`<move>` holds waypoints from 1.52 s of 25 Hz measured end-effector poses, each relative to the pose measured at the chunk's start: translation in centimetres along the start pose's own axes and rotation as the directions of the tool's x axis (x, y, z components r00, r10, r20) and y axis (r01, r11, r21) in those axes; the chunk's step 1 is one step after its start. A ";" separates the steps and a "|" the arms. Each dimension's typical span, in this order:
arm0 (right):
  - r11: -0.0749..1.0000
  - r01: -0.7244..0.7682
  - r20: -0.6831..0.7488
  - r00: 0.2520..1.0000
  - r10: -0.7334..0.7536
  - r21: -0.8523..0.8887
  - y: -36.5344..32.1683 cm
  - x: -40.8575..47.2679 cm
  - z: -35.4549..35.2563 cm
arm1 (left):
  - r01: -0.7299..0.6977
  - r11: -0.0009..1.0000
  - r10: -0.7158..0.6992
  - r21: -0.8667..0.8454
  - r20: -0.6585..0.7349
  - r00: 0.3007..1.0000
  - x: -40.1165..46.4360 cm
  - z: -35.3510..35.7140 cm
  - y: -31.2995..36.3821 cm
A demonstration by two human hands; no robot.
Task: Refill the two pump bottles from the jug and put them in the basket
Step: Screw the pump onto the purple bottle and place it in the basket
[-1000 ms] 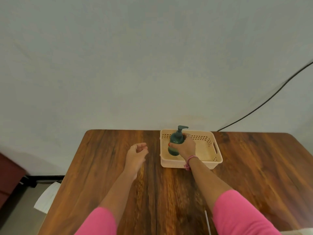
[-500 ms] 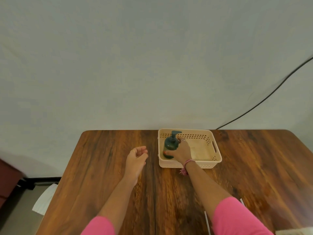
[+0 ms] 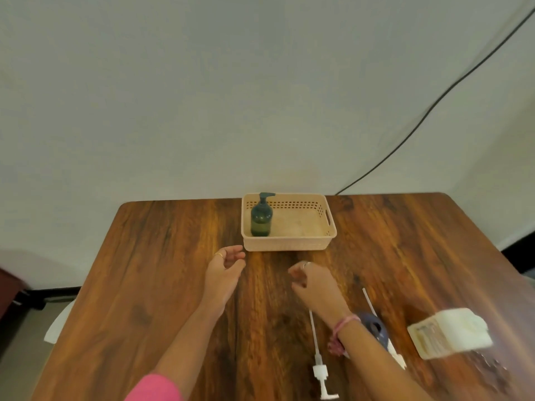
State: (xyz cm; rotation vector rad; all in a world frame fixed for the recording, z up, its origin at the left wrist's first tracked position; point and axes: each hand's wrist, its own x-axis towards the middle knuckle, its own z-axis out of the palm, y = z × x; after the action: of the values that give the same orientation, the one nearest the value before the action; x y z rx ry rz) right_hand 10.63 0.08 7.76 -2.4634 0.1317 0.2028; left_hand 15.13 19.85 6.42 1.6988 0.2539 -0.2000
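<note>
A dark green pump bottle (image 3: pixel 261 217) stands upright in the left end of the beige perforated basket (image 3: pixel 315 243) at the table's far middle. My left hand (image 3: pixel 224 267) hovers just in front of the basket's left corner, fingers loosely curled and holding nothing. My right hand (image 3: pixel 314 282) is over the table in front of the basket, fingers apart and holding nothing. A white jug (image 3: pixel 450 332) lies blurred at the right. Two white pump heads with long tubes (image 3: pixel 318 369) (image 3: pixel 398 357) lie near my right forearm. A blue-grey object (image 3: pixel 373 328) is partly hidden behind my wrist.
The wooden table (image 3: pixel 144 285) stands against a pale wall. A black cable (image 3: pixel 419 123) runs down the wall to the table's back right. A white sheet (image 3: pixel 58 322) lies off the table's left edge, on the floor.
My right hand let go of the green bottle, which now stands in the basket, and drew back toward me. The view tilted down, bringing the jug and pump heads into sight.
</note>
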 end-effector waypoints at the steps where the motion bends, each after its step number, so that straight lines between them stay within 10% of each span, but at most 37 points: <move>1: 0.991 0.005 0.096 0.995 0.008 -0.135 0.9 -1.5 0.4 | 0.014 1.000 -0.014 0.016 0.003 1.000 -1.0 0.5 -0.3; 6: 0.743 0.379 0.545 0.838 -0.023 -0.551 5.8 -8.5 2.6 | 0.077 0.997 -0.077 0.029 -0.016 0.997 -5.6 3.7 -1.7; 16: 0.753 0.596 0.598 0.722 -0.349 -0.280 9.2 -9.5 0.1 | 0.063 0.998 -0.063 0.012 -0.067 0.996 -9.9 9.6 -2.6; 22: 0.853 0.458 0.253 0.819 -0.515 0.253 8.5 -9.4 -8.6 | 0.098 0.970 -0.085 0.224 -0.071 0.994 -9.6 12.2 -3.6; 29: 0.727 0.281 0.015 0.928 -0.372 0.626 10.1 -7.4 -14.9 | -0.046 0.923 -0.139 0.383 0.441 0.887 -12.6 19.1 -6.8; 38: 0.675 0.398 -0.259 0.917 -0.302 0.621 8.3 -6.0 -20.3 | -0.199 0.979 0.191 0.052 0.129 0.973 -13.1 21.1 -5.0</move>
State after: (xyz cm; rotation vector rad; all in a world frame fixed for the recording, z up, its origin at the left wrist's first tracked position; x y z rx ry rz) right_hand 5.86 -18.78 19.46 -1.7254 -0.1936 -0.1673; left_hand 1.45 -1.04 2.25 1.7557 -0.0123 -0.1679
